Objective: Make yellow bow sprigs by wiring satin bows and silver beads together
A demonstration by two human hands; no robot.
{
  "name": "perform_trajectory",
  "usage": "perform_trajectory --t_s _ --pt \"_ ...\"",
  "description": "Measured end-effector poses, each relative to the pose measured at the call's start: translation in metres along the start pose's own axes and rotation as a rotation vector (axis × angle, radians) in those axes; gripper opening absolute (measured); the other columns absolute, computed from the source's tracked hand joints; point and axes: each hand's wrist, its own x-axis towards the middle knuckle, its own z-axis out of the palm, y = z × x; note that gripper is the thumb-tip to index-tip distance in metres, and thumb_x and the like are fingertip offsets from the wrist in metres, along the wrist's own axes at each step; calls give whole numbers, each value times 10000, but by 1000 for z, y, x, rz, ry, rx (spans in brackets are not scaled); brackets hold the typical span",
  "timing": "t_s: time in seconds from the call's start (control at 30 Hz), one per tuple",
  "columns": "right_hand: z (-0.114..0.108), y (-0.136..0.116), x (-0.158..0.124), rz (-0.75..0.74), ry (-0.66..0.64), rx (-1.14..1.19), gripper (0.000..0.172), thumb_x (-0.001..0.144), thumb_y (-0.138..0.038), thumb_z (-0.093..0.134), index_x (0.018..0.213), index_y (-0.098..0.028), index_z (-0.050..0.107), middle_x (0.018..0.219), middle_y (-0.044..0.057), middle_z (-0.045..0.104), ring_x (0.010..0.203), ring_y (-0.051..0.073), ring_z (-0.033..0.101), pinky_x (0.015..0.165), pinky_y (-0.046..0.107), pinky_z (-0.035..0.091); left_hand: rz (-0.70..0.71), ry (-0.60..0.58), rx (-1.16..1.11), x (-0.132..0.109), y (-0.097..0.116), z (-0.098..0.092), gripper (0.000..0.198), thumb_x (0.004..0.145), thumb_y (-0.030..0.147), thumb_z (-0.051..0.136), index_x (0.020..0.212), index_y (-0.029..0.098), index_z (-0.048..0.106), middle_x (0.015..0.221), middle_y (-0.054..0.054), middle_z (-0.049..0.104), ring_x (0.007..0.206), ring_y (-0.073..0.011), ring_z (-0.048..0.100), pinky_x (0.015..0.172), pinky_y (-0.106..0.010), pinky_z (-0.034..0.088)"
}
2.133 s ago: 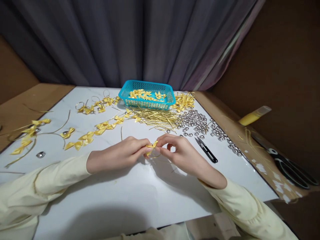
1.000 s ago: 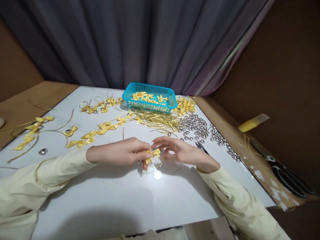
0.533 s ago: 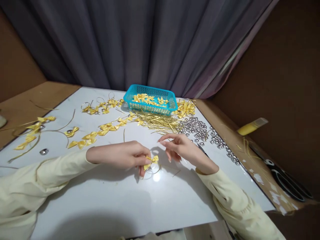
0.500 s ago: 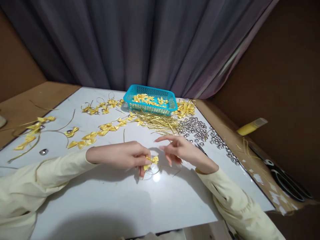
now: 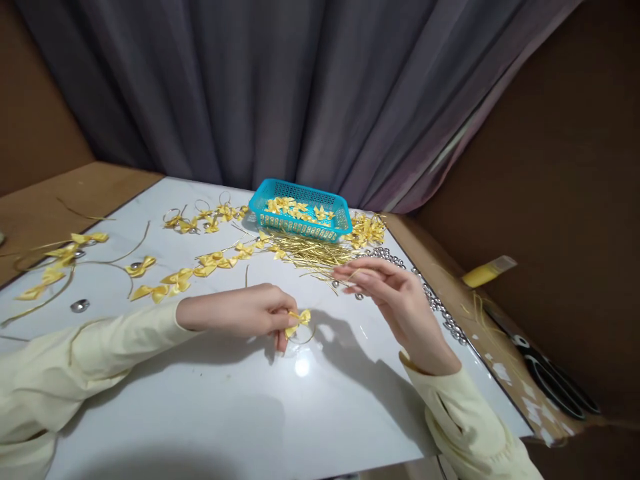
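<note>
I have the left hand (image 5: 255, 310) pinching the yellow bow (image 5: 303, 317), well inside the near edge of the bench (image 5: 225, 413); whether the right hand (image 5: 400, 303) grips a gold tie (image 5: 320, 252), I can't tell. Probably tie-picking; next calls for a steady bow

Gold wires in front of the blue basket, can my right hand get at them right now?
Very likely yes: your right hand appears to be at the near edge of the gold wires, with nothing visible in between, and your left hand, holding a yellow bow, is clear of them.
</note>
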Motion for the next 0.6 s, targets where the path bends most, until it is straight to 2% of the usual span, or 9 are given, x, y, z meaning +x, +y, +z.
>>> perform_trajectory --t_s 0.07,0.1,0.17,0.27,0.33,0.43,0.5,0.6 --pt "-4 -11 -9 -108 52 104 174 811 -201 623 977 -198 673 1029 60 712 1001 191 653 912 337 506 -2 52 -3 3 -4 -1 290 914 303 411 734 152 582 746 -44 716 659 -139 608 606 -218 408" --pt "-6 -15 -13 -145 87 147 166 829 -222 603 974 -215 683 1022 46 714 984 183 658 934 336 495 -4 79 -7 4 -6 -2 289 912 307 412 735 151 580 760 -50 720 650 -138 603 594 -220 403" --pt "-10 -23 -24 -180 161 196 123 851 -261 589 902 -246 700 918 10 729 845 144 683 854 271 531 -3 134 -18 6 -8 -3 279 907 307 418 729 154 567 790 -56 729 629 -132 589 557 -219 382" --pt "-11 -31 -41 -151 182 196 60 849 -259 618 840 -260 677 720 -34 711 511 65 618 595 172 534 -1 228 -45 7 -6 -3 252 907 292 424 729 159 543 789 -46 735 580 -114 557 499 -214 331" --pt "-7 -35 -51 -73 89 162 116 854 -242 621 964 -278 630 662 -46 706 357 45 536 542 191 520 12 287 -67 6 -3 -2 240 910 286 425 754 156 554 795 -39 735 572 -107 544 495 -215 323" --pt "3 -36 -55 178 -105 53 309 846 -238 635 1128 -268 511 667 -15 726 339 69 543 532 234 514 59 330 -100 4 2 0 235 913 291 430 795 151 577 813 -36 732 629 -113 561 544 -217 353" --pt "8 -35 -48 292 -197 -63 238 829 -280 652 1032 -204 553 708 30 735 408 88 580 526 238 505 97 331 -127 2 4 2 239 915 304 433 813 151 586 815 -32 727 689 -124 573 601 -221 380" --pt "9 -30 -31 275 -274 -251 215 811 -350 656 804 -137 633 752 72 726 464 91 579 514 234 490 129 326 -146 -2 8 3 257 916 335 432 833 155 596 829 -26 717 709 -133 549 635 -235 384"
